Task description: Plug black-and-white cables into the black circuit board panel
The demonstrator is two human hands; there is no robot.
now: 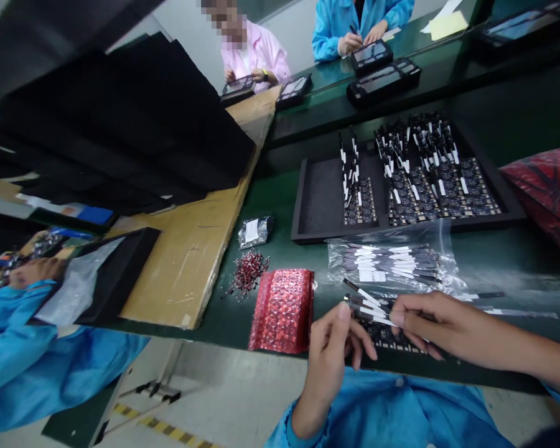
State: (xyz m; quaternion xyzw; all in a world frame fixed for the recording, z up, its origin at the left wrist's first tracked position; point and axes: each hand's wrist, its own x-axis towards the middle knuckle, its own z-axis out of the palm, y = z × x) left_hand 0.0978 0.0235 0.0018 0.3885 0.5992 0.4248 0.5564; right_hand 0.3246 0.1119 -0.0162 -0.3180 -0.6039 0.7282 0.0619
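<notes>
Over the near edge of the green bench, my right hand (441, 320) is closed, with thumb and fingers on a thin flat flex cable (371, 309) with a white label. The thumb and forefinger of my left hand (331, 339) pinch at the cable's far-left end; its other fingers are loosely curled. Below the hands lies a black circuit board panel (396, 341), partly covered by them. More labelled strips lie just above the fingers. Beyond them is a clear plastic bag (392, 261) of similar strips. A red bubble-wrap pouch (282, 311) lies left of my left hand.
A black foam tray (315, 193) holds rows of boards with strips attached. Small red-and-black parts (248, 274) lie heaped near a silvery packet (256, 232). Black trays (168, 112) are stacked on cardboard at left. A red bag (548, 193) is at right. Co-workers sit left and opposite.
</notes>
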